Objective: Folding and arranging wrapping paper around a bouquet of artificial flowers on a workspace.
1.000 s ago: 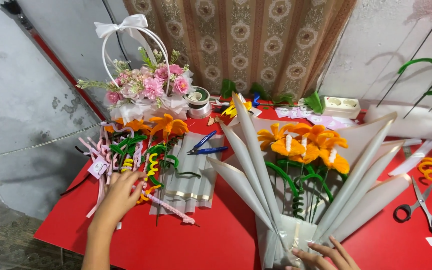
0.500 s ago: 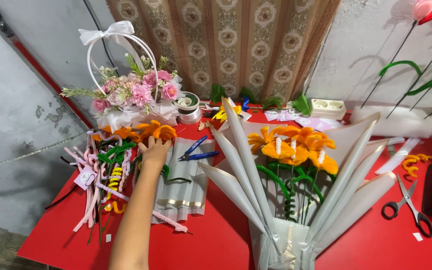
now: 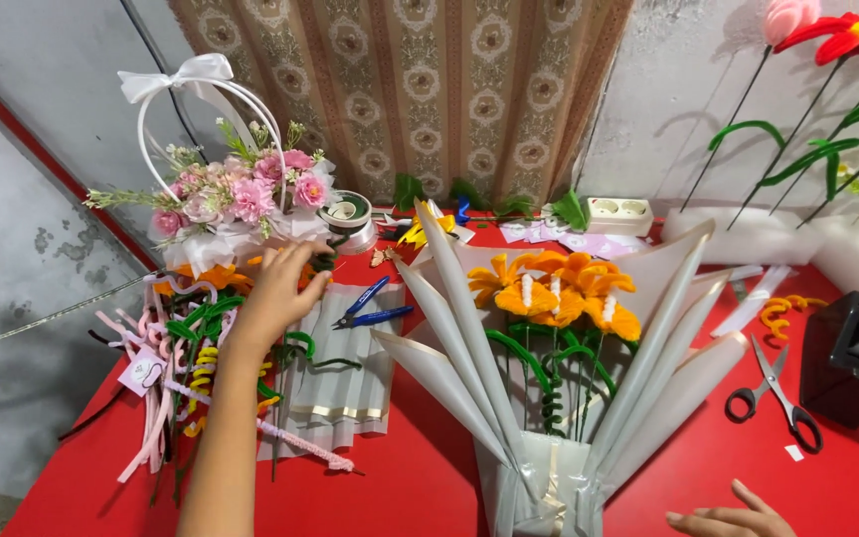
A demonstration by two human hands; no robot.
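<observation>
Left hand (image 3: 285,288), fingers loosely spread, reaches over the pipe-cleaner pile (image 3: 191,348) to the spool (image 3: 348,214) beside the pink flower basket (image 3: 241,199). Right hand (image 3: 738,517), fingers spread, rests on the red worktop (image 3: 429,467) near the wrapped orange bouquet (image 3: 554,328).

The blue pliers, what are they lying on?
The blue pliers lie on a stack of pale wrapping sheets, beside green stems. The sheets cover the red table beneath, so nothing under them shows.
</observation>
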